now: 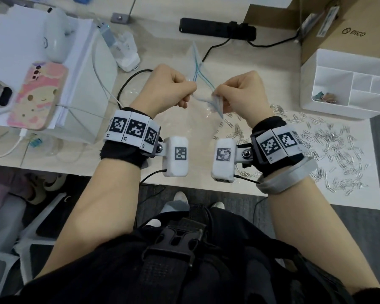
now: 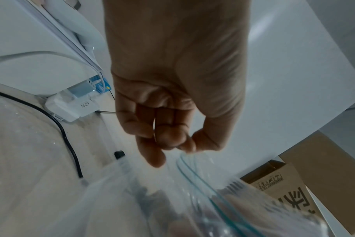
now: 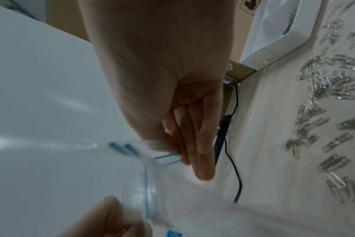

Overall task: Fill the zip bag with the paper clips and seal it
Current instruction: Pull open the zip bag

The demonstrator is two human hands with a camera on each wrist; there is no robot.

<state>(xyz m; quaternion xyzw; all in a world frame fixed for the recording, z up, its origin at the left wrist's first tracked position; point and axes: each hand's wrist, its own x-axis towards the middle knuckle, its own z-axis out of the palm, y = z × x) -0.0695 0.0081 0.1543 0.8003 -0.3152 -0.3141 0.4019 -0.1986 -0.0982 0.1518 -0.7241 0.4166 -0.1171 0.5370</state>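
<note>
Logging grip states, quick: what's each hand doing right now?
Left hand: pinching the zip bag rim.
Right hand: pinching the opposite rim.

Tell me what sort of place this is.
Probably an office or lab desk. A black power strip lies on the light wood-grain desk, a white plastic desk organizer holds small clips, and a brown cardboard shipping box stands behind it.

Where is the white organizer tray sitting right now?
In the head view the white organizer tray sits at the desk's far right, just beyond the scattered paper clips and in front of a cardboard box.
</note>
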